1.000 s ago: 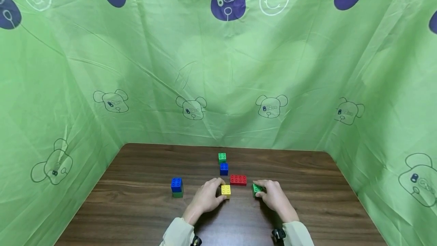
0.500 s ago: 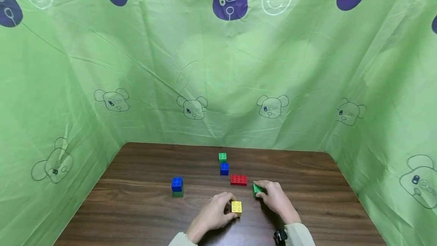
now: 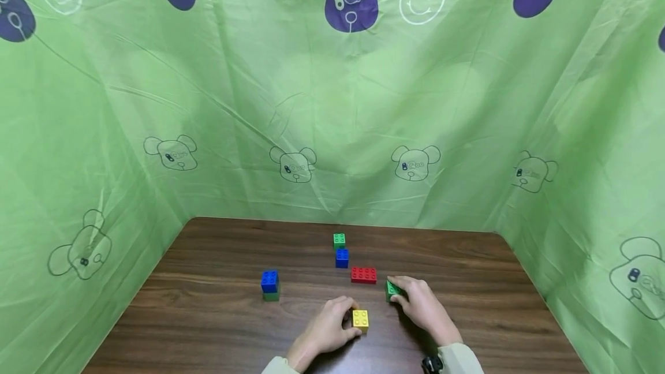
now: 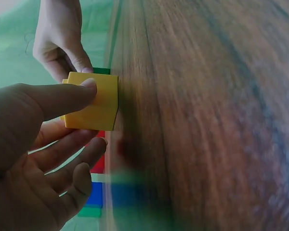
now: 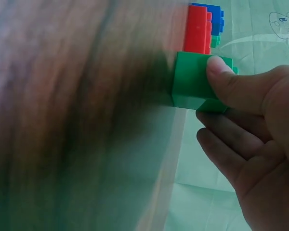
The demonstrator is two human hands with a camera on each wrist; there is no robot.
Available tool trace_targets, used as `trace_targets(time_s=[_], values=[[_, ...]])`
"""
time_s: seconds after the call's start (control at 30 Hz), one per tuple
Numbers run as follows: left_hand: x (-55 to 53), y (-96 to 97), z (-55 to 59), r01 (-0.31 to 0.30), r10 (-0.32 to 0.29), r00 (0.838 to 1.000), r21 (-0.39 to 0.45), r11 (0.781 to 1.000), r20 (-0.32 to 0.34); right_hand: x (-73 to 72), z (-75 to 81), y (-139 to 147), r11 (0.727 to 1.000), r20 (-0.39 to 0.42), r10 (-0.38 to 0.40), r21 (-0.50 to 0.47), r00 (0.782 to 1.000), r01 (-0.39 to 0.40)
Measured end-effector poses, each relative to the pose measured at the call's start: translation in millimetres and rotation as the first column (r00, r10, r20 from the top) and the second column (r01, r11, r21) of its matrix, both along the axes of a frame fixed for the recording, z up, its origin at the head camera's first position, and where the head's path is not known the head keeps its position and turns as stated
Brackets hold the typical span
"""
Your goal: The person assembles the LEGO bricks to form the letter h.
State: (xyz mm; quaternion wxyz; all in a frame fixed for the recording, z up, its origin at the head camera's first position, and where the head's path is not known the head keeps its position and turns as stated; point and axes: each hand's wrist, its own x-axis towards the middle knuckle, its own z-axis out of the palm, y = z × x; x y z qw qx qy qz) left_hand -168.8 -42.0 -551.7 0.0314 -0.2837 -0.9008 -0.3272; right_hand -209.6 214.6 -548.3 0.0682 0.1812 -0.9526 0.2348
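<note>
Near the table's front middle, my left hand [image 3: 329,325] pinches a yellow toy brick [image 3: 360,320] between thumb and fingers. In the left wrist view the thumb lies across the face of that yellow brick [image 4: 94,108], and the lower fingers are loosely bent beneath it. To the right, my right hand [image 3: 422,305] grips a green toy brick [image 3: 392,291], partly hidden by the fingers. The right wrist view has the thumb on the side of this green brick [image 5: 195,79]. A red brick [image 3: 363,275] with two rows of studs lies behind and between the hands.
Beyond the red brick are a blue brick [image 3: 342,258] and a light green brick [image 3: 339,240]. At left, a blue brick [image 3: 269,280] sits on a dark green one [image 3: 271,296]. Green printed cloth [image 3: 353,103] rises behind the brown wooden table [image 3: 218,316].
My left hand has brought the yellow brick nearer to me and to the right, from beside the red brick. The right hand stays on the green brick, almost unmoved.
</note>
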Motion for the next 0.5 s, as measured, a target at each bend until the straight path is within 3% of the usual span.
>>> trace_targets(time_s=[0.13, 0.5], values=[[-0.8, -1.0, -2.8, 0.007, -0.007, 1.000, 0.026, 1.000, 0.006, 4.7, 10.4, 0, 0.999, -0.056, 0.038, -0.007, 0.998, -0.039], [-7.6, -4.4, -10.1, 0.025, -0.030, 0.998, 0.080, 0.997, 0.060, 23.1, 69.5, -22, 0.985, -0.209, 0.161, -0.021, 0.965, -0.169]])
